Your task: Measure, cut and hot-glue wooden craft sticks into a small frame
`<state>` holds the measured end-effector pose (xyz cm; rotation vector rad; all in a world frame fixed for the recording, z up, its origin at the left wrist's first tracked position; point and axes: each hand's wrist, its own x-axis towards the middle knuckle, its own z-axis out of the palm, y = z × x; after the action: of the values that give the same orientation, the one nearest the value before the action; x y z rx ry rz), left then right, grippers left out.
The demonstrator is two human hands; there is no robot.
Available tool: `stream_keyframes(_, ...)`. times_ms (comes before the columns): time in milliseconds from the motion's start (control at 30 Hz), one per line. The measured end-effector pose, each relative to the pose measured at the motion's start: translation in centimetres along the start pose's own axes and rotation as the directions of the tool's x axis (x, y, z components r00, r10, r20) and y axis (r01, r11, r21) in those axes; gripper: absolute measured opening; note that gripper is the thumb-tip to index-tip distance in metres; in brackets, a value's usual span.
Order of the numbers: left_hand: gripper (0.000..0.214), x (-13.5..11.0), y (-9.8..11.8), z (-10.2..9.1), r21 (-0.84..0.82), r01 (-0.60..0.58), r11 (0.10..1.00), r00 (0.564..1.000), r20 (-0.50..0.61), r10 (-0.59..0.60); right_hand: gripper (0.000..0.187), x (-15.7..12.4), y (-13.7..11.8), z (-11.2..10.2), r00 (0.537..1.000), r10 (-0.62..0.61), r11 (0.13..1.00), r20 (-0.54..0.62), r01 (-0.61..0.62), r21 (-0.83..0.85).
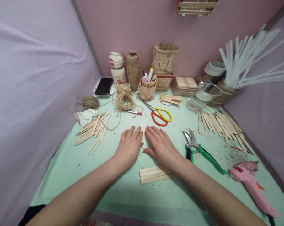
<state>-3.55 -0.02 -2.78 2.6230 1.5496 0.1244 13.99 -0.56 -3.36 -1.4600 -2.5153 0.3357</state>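
Both my hands lie palm down in the middle of the green tabletop, fingers stretched forward. Between them a narrow wooden craft stick (144,135) stands lengthwise, pointing away from me. My left hand (130,144) rests flat at its left, with the tip of another pale stick showing by the fingertips. On the other side my right hand (159,142) is flat too, its thumb spread towards the left. What lies under the palms is hidden. Closer to me, several craft sticks (153,174) lie side by side as a small panel, partly beneath my right wrist.
Scissors (159,114) lie beyond my hands. Pruning shears (203,150) and a pink glue gun (252,185) are at the right, below a stick pile (224,125). More sticks (94,128) are at left. Twine (125,100), a pen cup (147,89) and a water glass (201,97) stand behind.
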Motion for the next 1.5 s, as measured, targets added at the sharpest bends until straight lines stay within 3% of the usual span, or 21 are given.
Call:
stream_keyframes(100,0.039,-0.3,0.1,0.0,0.041,0.009,0.999,1.000,0.007,-0.010,0.060,0.2,-0.3,0.1,0.995,-0.059,0.998,0.076,0.059,0.006)
stream_keyframes(233,0.041,-0.6,0.6,0.0,0.019,-0.014,1.000,0.998,0.055,0.013,0.057,-0.4,-0.5,0.4,0.992,-0.051,0.998,0.115,0.056,-0.040)
stream_keyframes(400,0.046,-0.7,1.5,0.4,-0.136,-0.093,0.986,0.983,0.145,0.113,0.053,-2.3,0.5,-0.3,0.994,-0.031,0.998,0.104,0.037,-0.054)
stream_keyframes(533,0.053,-0.7,1.9,1.3,-0.236,-0.132,0.963,0.982,0.100,0.159,0.049,-3.0,1.4,-1.3,0.995,-0.027,1.000,0.097,0.027,-0.004)
stream_keyframes(700,0.049,-0.4,1.8,1.8,-0.260,-0.106,0.960,0.988,0.084,0.132,0.046,-2.9,1.9,-0.8,0.999,-0.041,0.999,0.019,0.041,0.013)
stream_keyframes(1000,0.052,0.4,0.7,0.9,-0.317,-0.108,0.942,0.979,0.128,0.155,0.045,-2.4,2.5,1.0,0.988,-0.074,0.997,-0.137,0.074,-0.002)
stream_keyframes(1133,0.050,0.8,0.2,0.9,-0.340,-0.148,0.929,0.982,0.064,0.180,0.048,-2.4,2.2,0.7,0.985,-0.069,0.997,-0.159,0.074,0.025)
stream_keyframes(1233,0.040,1.3,-0.4,1.0,-0.381,-0.195,0.904,0.981,-0.082,0.177,0.045,-2.7,2.1,-0.3,0.979,-0.067,0.996,-0.192,0.078,0.051)
stream_keyframes(1333,0.018,1.5,-1.1,0.9,-0.436,-0.200,0.878,0.963,-0.251,0.095,0.029,-3.2,2.2,-1.9,0.980,-0.016,0.996,-0.197,0.033,0.081)
stream_keyframes(1400,0.017,1.5,-1.6,0.8,-0.468,-0.190,0.863,0.957,-0.284,0.057,0.019,-3.6,2.5,-3.1,0.986,0.032,0.996,-0.162,-0.018,0.089)
stream_keyframes(1500,0.020,1.4,-1.9,0.6,-0.542,-0.155,0.826,0.969,-0.246,0.021,0.014,-4.2,3.4,-5.1,0.985,0.092,0.995,-0.148,-0.084,0.060)
